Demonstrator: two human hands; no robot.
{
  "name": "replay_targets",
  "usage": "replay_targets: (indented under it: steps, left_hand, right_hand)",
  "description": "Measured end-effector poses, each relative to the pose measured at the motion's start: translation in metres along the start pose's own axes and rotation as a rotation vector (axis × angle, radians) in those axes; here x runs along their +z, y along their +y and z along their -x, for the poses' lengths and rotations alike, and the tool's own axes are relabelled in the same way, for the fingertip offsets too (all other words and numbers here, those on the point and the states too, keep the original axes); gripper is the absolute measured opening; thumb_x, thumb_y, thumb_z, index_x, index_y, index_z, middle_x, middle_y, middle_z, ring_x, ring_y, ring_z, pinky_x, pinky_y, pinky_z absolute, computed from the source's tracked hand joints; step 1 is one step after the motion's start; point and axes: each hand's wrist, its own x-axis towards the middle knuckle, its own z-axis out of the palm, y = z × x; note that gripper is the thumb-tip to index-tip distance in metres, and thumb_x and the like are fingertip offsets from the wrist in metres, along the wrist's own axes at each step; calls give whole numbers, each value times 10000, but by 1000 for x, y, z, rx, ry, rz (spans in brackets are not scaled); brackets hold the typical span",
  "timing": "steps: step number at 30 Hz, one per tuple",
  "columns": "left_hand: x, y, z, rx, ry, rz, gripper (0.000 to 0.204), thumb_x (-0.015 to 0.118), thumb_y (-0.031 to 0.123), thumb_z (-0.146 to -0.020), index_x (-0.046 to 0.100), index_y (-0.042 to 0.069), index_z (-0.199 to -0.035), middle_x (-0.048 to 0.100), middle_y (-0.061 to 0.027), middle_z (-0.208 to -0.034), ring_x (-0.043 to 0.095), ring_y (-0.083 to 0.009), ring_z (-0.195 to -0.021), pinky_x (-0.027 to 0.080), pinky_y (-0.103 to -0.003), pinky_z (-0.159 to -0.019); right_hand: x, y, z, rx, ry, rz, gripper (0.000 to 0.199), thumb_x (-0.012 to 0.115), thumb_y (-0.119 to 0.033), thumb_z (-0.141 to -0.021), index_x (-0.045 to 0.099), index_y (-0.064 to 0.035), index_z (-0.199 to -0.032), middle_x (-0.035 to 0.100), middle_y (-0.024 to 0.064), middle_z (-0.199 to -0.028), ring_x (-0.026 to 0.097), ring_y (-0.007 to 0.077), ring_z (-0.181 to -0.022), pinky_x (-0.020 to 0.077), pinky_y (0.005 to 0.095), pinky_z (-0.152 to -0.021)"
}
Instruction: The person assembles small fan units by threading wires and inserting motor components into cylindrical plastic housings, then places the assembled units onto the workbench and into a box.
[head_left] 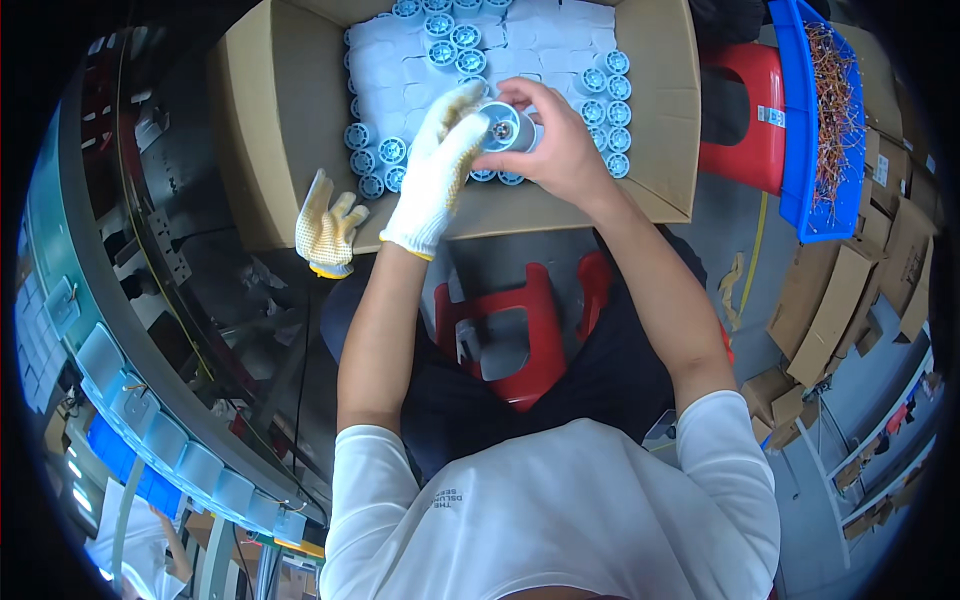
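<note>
Above the near part of an open cardboard box (645, 195), a pale blue plastic cylinder (512, 128) is held between both my hands. Its open end faces up and left, and small parts show inside, too small to make out. My left hand (440, 165) wears a white knitted glove with grip dots; its fingers close on the cylinder's left side. Bare, my right hand (556, 148) wraps around the other side with thumb and fingers. Similar blue cylinders (466, 38) stand in the box on white sheets (400, 75). An empty glove (328, 228) hangs over the box's near left edge.
Right of the box, a blue tray (800, 120) full of thin coloured wires rests on a red stool (740, 150). Another red stool (520, 320) is below the box. Flattened cartons (830, 290) lean at the right. A conveyor line with pale blue plates (140, 410) curves along the left.
</note>
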Motion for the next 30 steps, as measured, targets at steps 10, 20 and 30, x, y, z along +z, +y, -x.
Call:
replay_targets:
  steps: [10,20,30]
  left_hand:
    - [-4,11,9,63,-3,-923,273,761,197,-929,792,-4,-1110,747,-60,-804,658,-117,-699,535,-319,-646]
    - [-49,17,1,-161,-105,-112,306,802,185,-904,760,-60,-1083,746,-37,-854,646,-98,-673,506,-255,-606]
    - [-38,17,27,-37,-258,-390,322,790,261,-946,721,31,-1160,750,-66,-1091,700,-159,-969,579,-318,-827]
  right_hand:
    - [-3,6,1,-396,0,363,637,947,-256,-661,702,-43,-1209,718,104,-1206,638,325,-1143,562,419,-985]
    - [-58,-10,-2,-371,214,-58,759,999,-331,-671,677,-40,-1294,713,124,-1275,644,337,-1184,475,455,-1096]
    - [-2,-55,17,-403,74,-125,669,959,-195,-745,677,-27,-1328,732,131,-1235,690,326,-1124,544,403,-1001]
